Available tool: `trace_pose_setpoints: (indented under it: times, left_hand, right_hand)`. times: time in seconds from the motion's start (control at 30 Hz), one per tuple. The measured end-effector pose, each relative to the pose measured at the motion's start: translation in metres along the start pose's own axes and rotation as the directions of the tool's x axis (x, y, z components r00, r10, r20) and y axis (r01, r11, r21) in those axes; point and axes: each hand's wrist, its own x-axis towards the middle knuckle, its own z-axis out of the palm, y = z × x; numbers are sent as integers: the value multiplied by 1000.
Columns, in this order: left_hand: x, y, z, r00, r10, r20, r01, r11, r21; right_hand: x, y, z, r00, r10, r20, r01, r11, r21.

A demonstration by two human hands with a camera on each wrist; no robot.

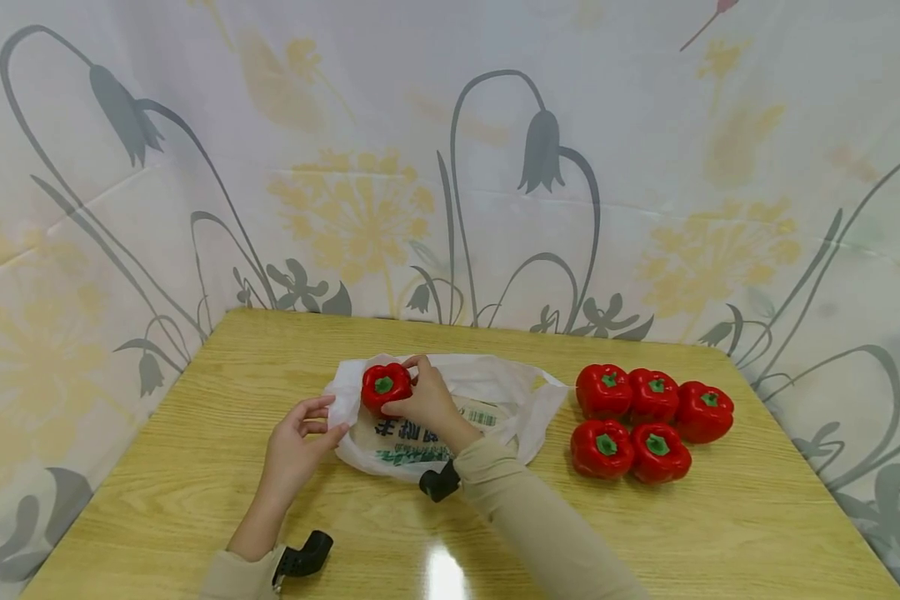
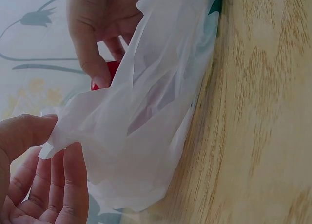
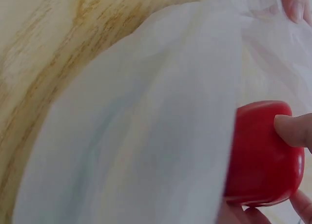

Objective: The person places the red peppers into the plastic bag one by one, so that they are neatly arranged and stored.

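A red bell pepper (image 1: 387, 386) with a green stem is gripped by my right hand (image 1: 425, 400), thumb on the near side. It is at the left, open end of a white plastic bag (image 1: 412, 437) with dark and green print, lying on the table. My left hand (image 1: 297, 440) pinches the bag's rim between thumb and fingers. In the left wrist view the bag wall hides most of the pepper. Seen from the right wrist, the pepper (image 3: 263, 153) sits partly behind the bag's film, held by the right thumb (image 3: 295, 130) and fingers.
Several more red bell peppers (image 1: 654, 396) stand in two rows on the wooden table (image 1: 765, 500), right of the bag. A patterned cloth (image 1: 390, 167) hangs behind the table. Black wrist-worn devices sit at the left (image 1: 306, 555) and right sleeves.
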Motion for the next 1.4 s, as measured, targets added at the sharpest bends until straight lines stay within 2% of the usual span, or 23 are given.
trace_pose_setpoints:
  times: [0.43,0.77,0.97,1.1,1.4]
  left_hand:
    - [2,0,1,1000,8,0,-8,1000,7]
    - [2,0,2,1000,15,4,-15,1000,7]
    - [0,0,0,1000,12,5,-12,1000,15]
    - [-1,0,0,1000,13,11,-13,1000,16]
    - [-1,0,1,1000,7,10,-7,1000,15]
  right_hand:
    - [-8,6,-8,1000,-19,-2,19,994,110]
    - [-17,9,-19,999,-13,-45,22,975,220]
    - [-28,8,-24,996,-80,-47,90,953,290]
    - [-35,7,-26,990,-125,-71,140,947,288]
    - [-54,6,-33,988,-124,-95,149,926,347]
